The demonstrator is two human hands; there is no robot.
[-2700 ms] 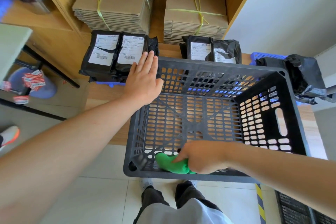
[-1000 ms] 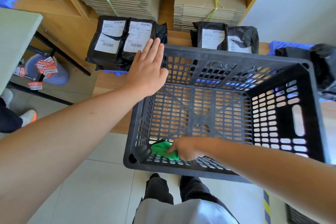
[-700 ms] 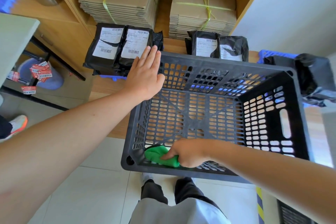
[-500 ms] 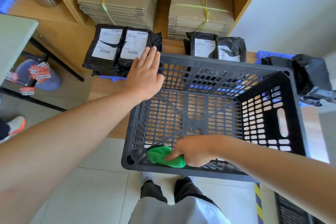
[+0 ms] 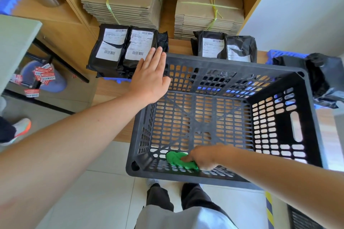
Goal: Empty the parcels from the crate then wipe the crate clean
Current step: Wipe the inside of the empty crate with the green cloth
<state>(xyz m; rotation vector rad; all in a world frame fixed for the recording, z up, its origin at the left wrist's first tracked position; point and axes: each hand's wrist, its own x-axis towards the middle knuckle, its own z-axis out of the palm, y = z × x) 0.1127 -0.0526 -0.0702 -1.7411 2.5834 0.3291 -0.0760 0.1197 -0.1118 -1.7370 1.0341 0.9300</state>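
Barely a shuffle since half a second ago: the right hand is still scrubbing the same corner, the green cloth nudged only slightly, and the left hand has not left the rim. Right-hand fingers are curled down over the bunched cloth, pinning it to the crate floor, hard against the wall nearest the person. To this hand's left, the corner is just beside the cloth.

Ahead of the hand the slotted floor lies bare, no parcel left inside. So it looks like emptying is done and wiping is under way. How much is already clean I cannot tell.

The left hand is flat, fingers straight and together, palm pressing the far-left corner of the rim. That brace matters: the crate's near end seems to hang off the counter over the tiles, so downward pressure here could tip it.

To do this well, keep the cloth wadded so it does not snag in the slots. Push along the ribs, sweep out from the corner across the floor, then up each wall.

Beyond the left fingertips, the parcels sit on the counter, with another pair further right.
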